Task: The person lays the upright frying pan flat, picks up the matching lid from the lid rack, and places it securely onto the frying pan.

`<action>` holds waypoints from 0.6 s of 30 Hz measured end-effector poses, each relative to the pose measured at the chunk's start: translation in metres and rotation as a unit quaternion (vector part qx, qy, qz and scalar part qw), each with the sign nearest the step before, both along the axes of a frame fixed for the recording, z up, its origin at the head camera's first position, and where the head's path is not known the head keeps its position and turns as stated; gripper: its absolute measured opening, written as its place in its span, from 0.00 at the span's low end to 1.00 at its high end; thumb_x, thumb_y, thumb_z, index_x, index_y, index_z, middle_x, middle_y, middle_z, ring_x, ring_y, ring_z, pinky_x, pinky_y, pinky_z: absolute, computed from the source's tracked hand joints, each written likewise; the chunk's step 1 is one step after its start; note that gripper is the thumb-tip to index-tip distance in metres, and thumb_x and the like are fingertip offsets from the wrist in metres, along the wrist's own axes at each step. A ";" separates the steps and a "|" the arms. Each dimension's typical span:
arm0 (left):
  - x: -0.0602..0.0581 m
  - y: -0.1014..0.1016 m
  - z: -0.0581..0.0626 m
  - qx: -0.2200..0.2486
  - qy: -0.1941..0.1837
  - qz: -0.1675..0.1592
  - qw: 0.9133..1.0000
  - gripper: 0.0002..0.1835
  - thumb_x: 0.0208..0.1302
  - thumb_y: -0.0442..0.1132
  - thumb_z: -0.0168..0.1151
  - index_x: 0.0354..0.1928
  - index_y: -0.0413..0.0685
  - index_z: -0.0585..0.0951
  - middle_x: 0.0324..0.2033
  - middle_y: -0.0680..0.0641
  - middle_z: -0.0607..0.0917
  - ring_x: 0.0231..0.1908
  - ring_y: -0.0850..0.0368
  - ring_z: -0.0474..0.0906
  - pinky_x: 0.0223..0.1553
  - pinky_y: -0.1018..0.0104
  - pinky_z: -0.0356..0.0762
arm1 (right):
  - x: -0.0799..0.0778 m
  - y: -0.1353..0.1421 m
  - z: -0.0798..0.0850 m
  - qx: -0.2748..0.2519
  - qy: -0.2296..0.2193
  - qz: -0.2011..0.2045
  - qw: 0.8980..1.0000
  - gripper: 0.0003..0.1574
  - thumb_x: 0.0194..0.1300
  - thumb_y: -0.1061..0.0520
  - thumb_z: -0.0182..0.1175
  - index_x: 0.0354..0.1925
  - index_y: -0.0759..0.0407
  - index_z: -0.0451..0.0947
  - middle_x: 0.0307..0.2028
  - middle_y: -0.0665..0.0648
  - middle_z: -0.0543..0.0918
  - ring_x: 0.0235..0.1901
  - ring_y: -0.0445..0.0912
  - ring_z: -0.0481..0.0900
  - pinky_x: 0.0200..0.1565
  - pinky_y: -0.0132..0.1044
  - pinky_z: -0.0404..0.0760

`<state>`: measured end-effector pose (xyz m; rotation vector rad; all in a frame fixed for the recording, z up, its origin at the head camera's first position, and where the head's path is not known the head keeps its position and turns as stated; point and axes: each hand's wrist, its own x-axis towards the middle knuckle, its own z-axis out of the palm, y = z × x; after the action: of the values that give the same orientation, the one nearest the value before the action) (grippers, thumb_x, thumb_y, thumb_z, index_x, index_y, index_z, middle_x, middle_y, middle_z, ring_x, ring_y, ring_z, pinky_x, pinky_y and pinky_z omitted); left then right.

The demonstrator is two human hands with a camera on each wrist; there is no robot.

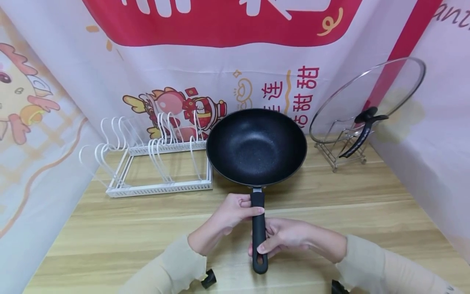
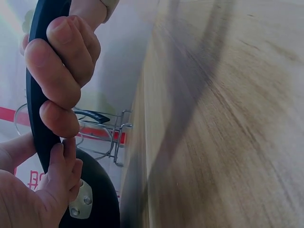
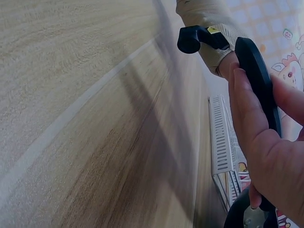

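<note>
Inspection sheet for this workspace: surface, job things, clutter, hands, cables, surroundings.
Surface: wood-grain table, shadows across it.
Job things: black pan, inside bare, held by its handle.
Clutter: white rack left of the pan; glass lid propped in a wire stand at right.
Hands: left hand grips the handle near the pan, right hand near its end.
Cables: nothing seen.
Surroundings: printed cloth behind and on both sides.
</note>
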<state>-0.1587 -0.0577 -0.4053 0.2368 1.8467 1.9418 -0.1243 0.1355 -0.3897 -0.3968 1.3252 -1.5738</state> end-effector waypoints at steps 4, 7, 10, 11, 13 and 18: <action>0.000 0.001 0.001 -0.003 -0.003 0.006 1.000 0.12 0.62 0.26 0.69 0.44 0.23 0.83 0.34 0.43 0.91 0.32 0.62 0.84 0.41 0.63 0.85 | 0.000 0.001 0.000 -0.003 0.003 0.004 1.000 0.19 0.70 0.69 0.58 0.56 0.71 0.66 0.46 0.57 0.87 0.46 0.46 0.85 0.58 0.48 0.81; 0.000 0.002 0.002 -0.001 0.002 0.009 1.000 0.11 0.62 0.26 0.69 0.44 0.23 0.83 0.34 0.43 0.91 0.33 0.62 0.84 0.42 0.64 0.85 | 0.000 0.001 0.000 -0.006 0.009 0.002 1.000 0.19 0.70 0.69 0.59 0.56 0.72 0.67 0.46 0.58 0.87 0.46 0.46 0.85 0.58 0.48 0.81; 0.000 0.002 0.002 -0.003 0.003 0.012 1.000 0.12 0.61 0.26 0.69 0.44 0.23 0.84 0.33 0.44 0.91 0.32 0.62 0.83 0.42 0.64 0.85 | 0.000 0.002 0.000 -0.007 0.012 0.000 1.000 0.19 0.69 0.69 0.59 0.56 0.72 0.67 0.46 0.58 0.87 0.46 0.46 0.85 0.58 0.48 0.81; 0.000 0.002 0.002 -0.006 0.002 0.013 1.000 0.11 0.61 0.26 0.70 0.44 0.24 0.84 0.33 0.44 0.91 0.32 0.62 0.83 0.41 0.65 0.85 | 0.000 0.002 0.000 -0.006 0.012 0.000 1.000 0.19 0.70 0.69 0.59 0.56 0.72 0.68 0.46 0.59 0.87 0.46 0.46 0.85 0.57 0.48 0.82; 0.000 0.002 0.001 -0.012 -0.001 0.016 1.000 0.11 0.61 0.27 0.70 0.43 0.24 0.84 0.32 0.44 0.91 0.31 0.61 0.83 0.40 0.65 0.84 | 0.000 0.002 0.000 -0.004 0.012 0.001 1.000 0.19 0.70 0.69 0.59 0.56 0.72 0.68 0.47 0.59 0.87 0.46 0.46 0.85 0.57 0.47 0.82; 0.001 0.001 -0.001 -0.015 -0.005 0.018 1.000 0.11 0.61 0.26 0.70 0.43 0.24 0.84 0.33 0.43 0.91 0.31 0.61 0.82 0.38 0.66 0.84 | -0.001 0.002 -0.002 -0.001 0.007 0.005 1.000 0.19 0.70 0.68 0.59 0.55 0.70 0.66 0.47 0.59 0.87 0.46 0.46 0.85 0.57 0.47 0.82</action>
<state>-0.1573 -0.0562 -0.4061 0.1865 1.8843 1.9349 -0.1249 0.1379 -0.3917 -0.4166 1.3306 -1.5669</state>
